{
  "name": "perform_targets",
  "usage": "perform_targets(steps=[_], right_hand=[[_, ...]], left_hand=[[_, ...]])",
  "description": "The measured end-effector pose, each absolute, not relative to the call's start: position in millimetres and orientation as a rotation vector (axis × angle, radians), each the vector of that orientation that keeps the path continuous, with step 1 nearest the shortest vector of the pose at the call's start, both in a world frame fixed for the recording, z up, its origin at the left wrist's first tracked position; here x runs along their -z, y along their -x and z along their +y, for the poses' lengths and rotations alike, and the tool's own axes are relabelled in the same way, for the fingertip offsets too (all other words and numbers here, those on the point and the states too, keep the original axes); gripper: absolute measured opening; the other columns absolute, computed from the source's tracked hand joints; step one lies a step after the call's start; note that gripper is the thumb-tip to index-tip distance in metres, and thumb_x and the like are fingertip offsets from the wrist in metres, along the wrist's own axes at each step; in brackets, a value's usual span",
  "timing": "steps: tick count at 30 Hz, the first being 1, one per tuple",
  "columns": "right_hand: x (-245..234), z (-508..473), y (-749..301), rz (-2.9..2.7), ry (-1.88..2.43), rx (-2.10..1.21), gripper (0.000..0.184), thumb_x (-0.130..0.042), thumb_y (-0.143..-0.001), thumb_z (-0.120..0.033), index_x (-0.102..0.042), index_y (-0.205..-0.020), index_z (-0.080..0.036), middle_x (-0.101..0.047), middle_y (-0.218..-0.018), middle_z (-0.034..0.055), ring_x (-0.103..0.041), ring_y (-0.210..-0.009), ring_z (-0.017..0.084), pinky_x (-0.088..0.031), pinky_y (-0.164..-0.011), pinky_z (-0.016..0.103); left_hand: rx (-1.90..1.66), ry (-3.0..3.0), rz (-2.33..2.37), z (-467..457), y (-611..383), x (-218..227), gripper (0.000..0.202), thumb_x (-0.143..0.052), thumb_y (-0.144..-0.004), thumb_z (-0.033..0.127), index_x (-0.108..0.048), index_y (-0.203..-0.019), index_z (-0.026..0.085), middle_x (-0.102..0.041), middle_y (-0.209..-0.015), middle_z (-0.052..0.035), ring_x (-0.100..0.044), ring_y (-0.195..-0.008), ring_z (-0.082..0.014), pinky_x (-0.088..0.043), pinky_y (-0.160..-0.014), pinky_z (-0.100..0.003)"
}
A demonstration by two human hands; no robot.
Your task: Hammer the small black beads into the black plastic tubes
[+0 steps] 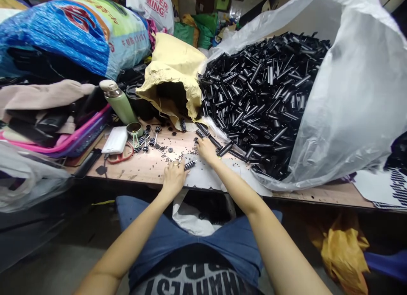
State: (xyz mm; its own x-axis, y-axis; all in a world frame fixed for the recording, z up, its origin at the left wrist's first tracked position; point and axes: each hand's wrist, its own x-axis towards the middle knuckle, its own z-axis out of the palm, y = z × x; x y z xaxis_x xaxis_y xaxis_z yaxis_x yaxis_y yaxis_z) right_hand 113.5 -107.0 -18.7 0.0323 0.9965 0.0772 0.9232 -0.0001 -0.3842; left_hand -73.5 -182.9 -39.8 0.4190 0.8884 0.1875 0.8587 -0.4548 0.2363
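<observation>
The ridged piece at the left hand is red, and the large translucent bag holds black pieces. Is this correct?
Not the colour: in the head view, the ridged piece at the left hand is mainly black, not red. The large translucent bag does hold black pieces.

I see table point(144, 171) moderately lit, deep shadow below front edge; black tubes point(260, 95) glinting, plastic bag point(352, 99) toward right end sheeny; wide-angle stretch at margins.

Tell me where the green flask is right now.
In the head view, the flask is on the left side, between the pink basket and the yellow bag.
</observation>
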Motion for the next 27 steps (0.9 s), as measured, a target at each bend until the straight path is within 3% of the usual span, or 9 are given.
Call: perform_targets(steps=[3, 8, 12, 16, 21, 27], right_hand=[[25, -96, -107, -1.934, 1.996, -0.342, 0.021, -0.048, -0.09, -0.017, -0.064, -0.098, -0.008, -0.064, -0.106, 0.0194, -0.055, -0.106, 0.025, -0.043, -0.092, 0.037], [20, -118, -119, -1.878, 1.909, -0.39, 0.022, -0.058, -0.083, -0.016, -0.061, -0.104, -0.014, -0.066, -0.106, 0.01, -0.062, -0.094, 0.017, -0.049, -0.088, 0.031], [20, -150, -122, -1.708, 1.596, -0.604, 0.02, -0.067, -0.076, -0.021, -0.064, -0.095, -0.017, -0.067, -0.096, 0.0043, -0.065, -0.081, 0.014, -0.054, -0.077, 0.028], [21, -167, -116, -1.545, 1.408, -0.712, 0.021, -0.071, -0.071, -0.02, -0.065, -0.091, -0.019, -0.066, -0.091, 0.0027, -0.066, -0.075, 0.013, -0.056, -0.073, 0.028], [17, -171, -111, -1.534, 1.338, -0.713, 0.019, -0.07, -0.072, -0.022, -0.066, -0.09, -0.019, -0.065, -0.091, 0.0027, -0.065, -0.076, 0.013, -0.057, -0.073, 0.027], [11, -183, -105, -1.679, 1.256, -0.473, 0.012, -0.062, -0.078, -0.017, -0.067, -0.088, -0.019, -0.067, -0.091, 0.0045, -0.065, -0.084, 0.015, -0.056, -0.075, 0.028]], left_hand=[[-0.399, -2.685, 1.464, -172, 54, 41, 0.045, -0.049, -0.093, 0.03, -0.047, -0.137, 0.023, -0.059, -0.113, -0.0171, -0.055, -0.102, -0.0315, -0.045, -0.082, -0.045], [-0.622, -2.523, 1.279, -151, 50, 50, 0.036, -0.038, -0.095, 0.02, -0.052, -0.128, 0.013, -0.061, -0.106, -0.0162, -0.059, -0.096, -0.0267, -0.049, -0.079, -0.039], [-0.988, -2.143, 1.099, -153, 55, 48, 0.029, -0.049, -0.093, 0.029, -0.053, -0.119, 0.016, -0.062, -0.112, -0.0114, -0.06, -0.103, -0.0227, -0.049, -0.089, -0.036], [-1.036, -1.999, 1.064, -161, 53, 42, 0.028, -0.051, -0.091, 0.027, -0.056, -0.117, 0.018, -0.065, -0.112, -0.0095, -0.062, -0.104, -0.0221, -0.049, -0.091, -0.037], [-0.992, -2.047, 1.066, -167, 54, 40, 0.036, -0.048, -0.093, 0.028, -0.057, -0.126, 0.016, -0.063, -0.12, -0.0122, -0.058, -0.114, -0.0245, -0.046, -0.098, -0.04], [-1.013, -2.044, 1.069, -169, 58, 37, 0.035, -0.05, -0.091, 0.029, -0.06, -0.124, 0.018, -0.065, -0.115, -0.0118, -0.06, -0.11, -0.0247, -0.047, -0.098, -0.04]])
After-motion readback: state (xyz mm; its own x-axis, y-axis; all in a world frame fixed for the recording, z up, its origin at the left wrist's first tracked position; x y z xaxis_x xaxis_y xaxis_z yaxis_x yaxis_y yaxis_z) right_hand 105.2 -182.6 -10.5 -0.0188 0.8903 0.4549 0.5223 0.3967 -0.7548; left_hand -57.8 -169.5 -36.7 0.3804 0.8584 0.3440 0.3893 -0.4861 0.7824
